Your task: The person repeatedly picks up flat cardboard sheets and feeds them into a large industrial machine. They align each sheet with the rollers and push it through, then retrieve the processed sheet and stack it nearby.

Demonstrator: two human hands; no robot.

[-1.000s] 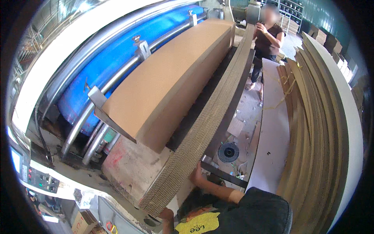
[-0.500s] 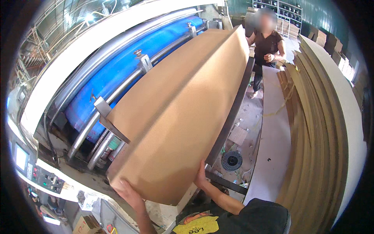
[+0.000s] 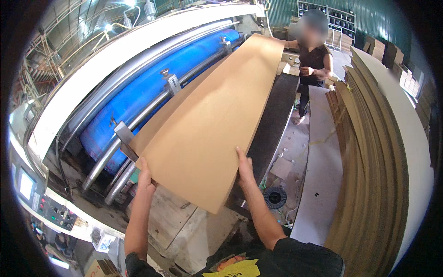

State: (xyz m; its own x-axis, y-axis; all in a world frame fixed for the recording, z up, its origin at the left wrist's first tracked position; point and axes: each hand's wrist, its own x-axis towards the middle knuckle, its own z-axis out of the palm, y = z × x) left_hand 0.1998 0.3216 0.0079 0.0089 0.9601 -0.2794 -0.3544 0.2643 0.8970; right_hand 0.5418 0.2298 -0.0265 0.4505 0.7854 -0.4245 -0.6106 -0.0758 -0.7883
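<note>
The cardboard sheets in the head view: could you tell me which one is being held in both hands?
The large brown cardboard sheet lying flat over the blue roller, gripped by the left hand and right hand. The other sheets stand stacked on edge at the right, untouched.

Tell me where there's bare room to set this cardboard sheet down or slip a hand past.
Bare: the pale floor strip between the dark machine edge and the tall cardboard stack, partly littered near the wire spool. Crowded: left hand and right hand grip the cardboard sheet tight against the blue roller and its metal rails.
</note>
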